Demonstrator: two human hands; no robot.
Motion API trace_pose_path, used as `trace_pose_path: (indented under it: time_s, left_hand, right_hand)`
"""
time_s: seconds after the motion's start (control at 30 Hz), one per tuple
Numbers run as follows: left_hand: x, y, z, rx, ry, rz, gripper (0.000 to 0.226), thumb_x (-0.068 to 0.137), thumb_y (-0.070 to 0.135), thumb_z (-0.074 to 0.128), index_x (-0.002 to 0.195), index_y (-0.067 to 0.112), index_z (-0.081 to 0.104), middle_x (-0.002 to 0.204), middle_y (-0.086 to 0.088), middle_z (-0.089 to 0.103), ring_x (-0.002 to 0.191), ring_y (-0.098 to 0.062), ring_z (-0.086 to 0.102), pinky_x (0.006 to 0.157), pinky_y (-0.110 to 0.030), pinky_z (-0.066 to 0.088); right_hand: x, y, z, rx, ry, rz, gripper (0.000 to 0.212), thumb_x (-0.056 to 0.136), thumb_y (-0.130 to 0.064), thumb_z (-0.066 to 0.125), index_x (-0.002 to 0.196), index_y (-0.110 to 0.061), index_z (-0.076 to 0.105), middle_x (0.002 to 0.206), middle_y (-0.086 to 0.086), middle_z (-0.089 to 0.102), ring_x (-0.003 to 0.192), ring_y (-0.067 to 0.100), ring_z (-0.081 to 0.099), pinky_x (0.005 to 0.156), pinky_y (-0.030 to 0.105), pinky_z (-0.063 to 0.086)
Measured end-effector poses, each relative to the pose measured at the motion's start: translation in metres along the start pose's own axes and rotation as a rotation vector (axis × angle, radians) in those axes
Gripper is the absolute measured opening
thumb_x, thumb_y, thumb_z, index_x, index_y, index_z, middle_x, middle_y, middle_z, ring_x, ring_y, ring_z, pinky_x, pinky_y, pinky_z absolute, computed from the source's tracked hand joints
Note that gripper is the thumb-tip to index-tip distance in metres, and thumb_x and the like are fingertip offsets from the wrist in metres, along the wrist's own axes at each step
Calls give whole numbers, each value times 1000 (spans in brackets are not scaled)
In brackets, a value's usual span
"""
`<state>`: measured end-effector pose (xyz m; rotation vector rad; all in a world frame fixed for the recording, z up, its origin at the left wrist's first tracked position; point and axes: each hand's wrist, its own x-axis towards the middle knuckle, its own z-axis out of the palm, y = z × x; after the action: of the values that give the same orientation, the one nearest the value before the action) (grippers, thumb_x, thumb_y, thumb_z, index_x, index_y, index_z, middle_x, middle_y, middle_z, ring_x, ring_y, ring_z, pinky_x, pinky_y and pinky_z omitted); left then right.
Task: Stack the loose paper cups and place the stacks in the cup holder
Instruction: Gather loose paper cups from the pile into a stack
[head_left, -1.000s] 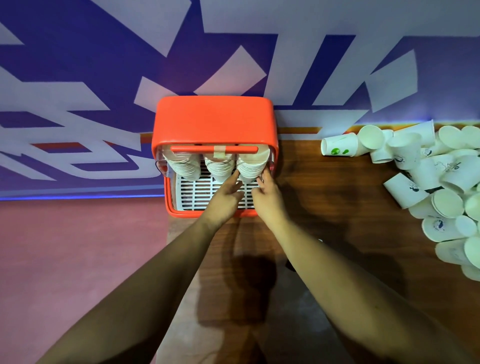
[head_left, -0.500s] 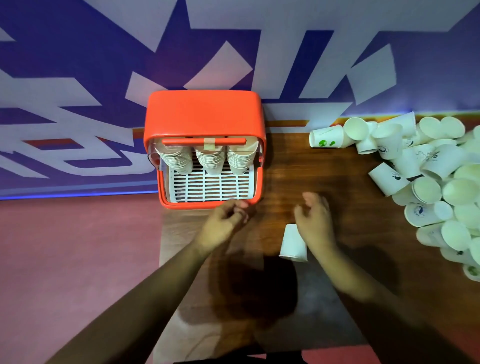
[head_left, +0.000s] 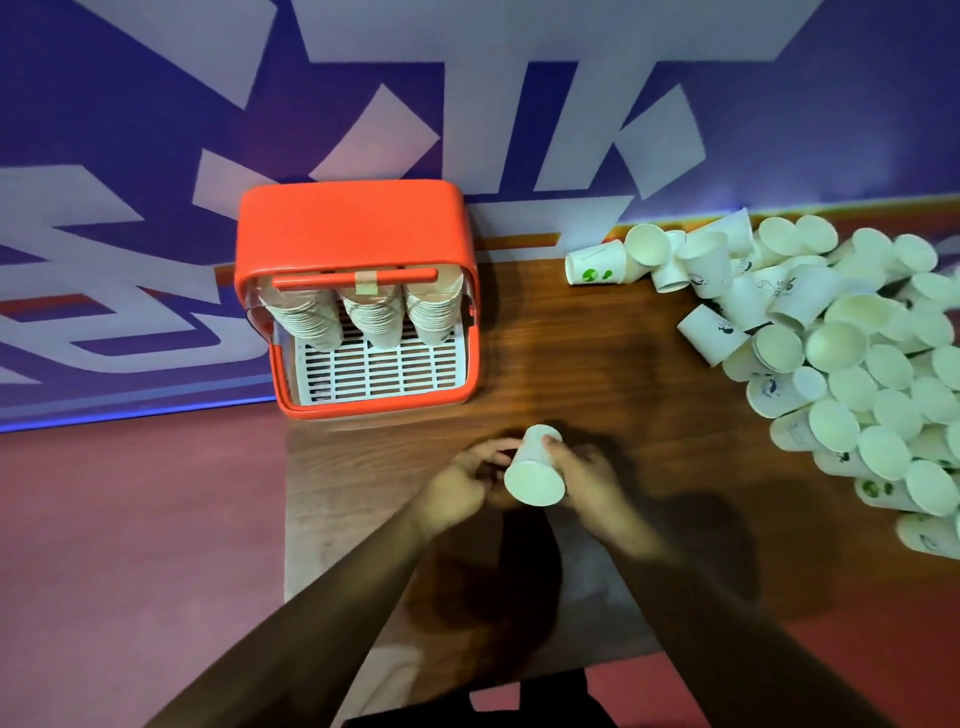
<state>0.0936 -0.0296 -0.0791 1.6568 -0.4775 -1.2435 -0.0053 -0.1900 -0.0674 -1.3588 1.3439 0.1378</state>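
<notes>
Near the table's front edge the right hand wraps its fingers round 1 cup, mouth tipped toward the camera — probably to start a new stack — while the left hand's fingers curl beside it, grip unclear; beyond, the holder carries 3 stacks, the loose pile far right.

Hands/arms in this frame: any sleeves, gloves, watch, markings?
Nothing worn shows. Left hand and right hand are gloveless; left forearm and right forearm are sleeveless to the frame edge. No watch or bands. Blur could hide a ring.
</notes>
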Motion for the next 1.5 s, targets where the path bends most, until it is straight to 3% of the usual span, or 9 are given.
trace_pose_path:
  time_s: [0.1, 0.2, 0.37, 0.6, 0.73, 0.9, 1.03, 1.23, 1.5]
  left_hand:
    - [-6, 4, -7, 254, -30, 167, 68, 88, -2, 66, 142, 36, 52, 140, 3, 43, 133, -7, 41, 114, -18, 29]
    - [-11, 20, -3, 264, -65, 263, 65, 83, 20, 80, 139, 37, 52, 154, 15, 33, 144, 0, 27, 119, -20, 21]
    - [-7, 48, 25, 0, 29, 234, 50, 73, 33, 84, 112, 22, 55, 111, 8, 62, 105, -3, 57, 92, -23, 44]
    - [9, 79, 64, -206, 186, 183, 54, 85, 17, 79, 134, 23, 57, 121, 4, 69, 109, -8, 65, 87, -21, 53]
    - [23, 90, 97, -173, 239, 166, 52, 86, 22, 78, 134, 24, 59, 124, 6, 69, 113, -10, 65, 90, -23, 52]
    - [46, 108, 145, -151, 275, 132, 62, 75, 44, 79, 132, 27, 61, 123, 7, 70, 115, -14, 65, 98, -35, 52]
    - [65, 113, 185, -145, 284, 92, 65, 71, 48, 80, 130, 29, 61, 121, 7, 71, 113, -16, 66, 101, -42, 53]
    - [79, 113, 226, -139, 286, 40, 70, 67, 48, 82, 131, 27, 61, 120, 6, 72, 112, -14, 67, 101, -42, 53]
    - [84, 117, 234, 61, 308, -1, 61, 75, 33, 87, 129, 33, 60, 119, 13, 67, 109, -3, 63, 82, -15, 51]
  right_hand:
    - [-15, -12, -20, 305, -269, 150, 42, 90, -37, 64, 120, -7, 64, 100, 13, 71, 83, 26, 70, 61, 34, 54]
    - [-27, -21, -40, 413, -467, 242, 61, 92, -57, 49, 126, -6, 57, 118, 22, 66, 98, 35, 69, 69, 42, 56]
    - [-44, -30, -73, 209, -493, 187, 82, 89, -74, 24, 121, -7, 59, 114, 21, 68, 82, 28, 67, 70, 36, 54]
    - [0, -21, -143, -177, -19, -139, 52, 90, -47, 59, 127, -11, 56, 104, 6, 69, 73, 17, 71, 54, 26, 54]
    - [34, -23, -215, -517, 211, -452, 17, 87, -27, 60, 90, -10, 62, 87, 5, 63, 83, 23, 64, 69, 29, 45]
    - [62, -7, -298, -754, 580, -641, 27, 77, -17, 71, 96, 1, 63, 93, 21, 60, 83, 36, 60, 68, 36, 51]
    - [84, 15, -332, -875, 501, -481, 31, 76, -20, 71, 96, 1, 61, 102, 22, 55, 87, 38, 58, 73, 40, 53]
    - [97, 24, -345, -978, 410, -606, 5, 74, -6, 66, 71, -2, 65, 98, 17, 57, 75, 32, 59, 61, 33, 50]
    - [55, 13, -358, -452, 296, -789, 8, 77, -9, 74, 83, -8, 69, 91, 3, 63, 76, 19, 60, 68, 29, 46]
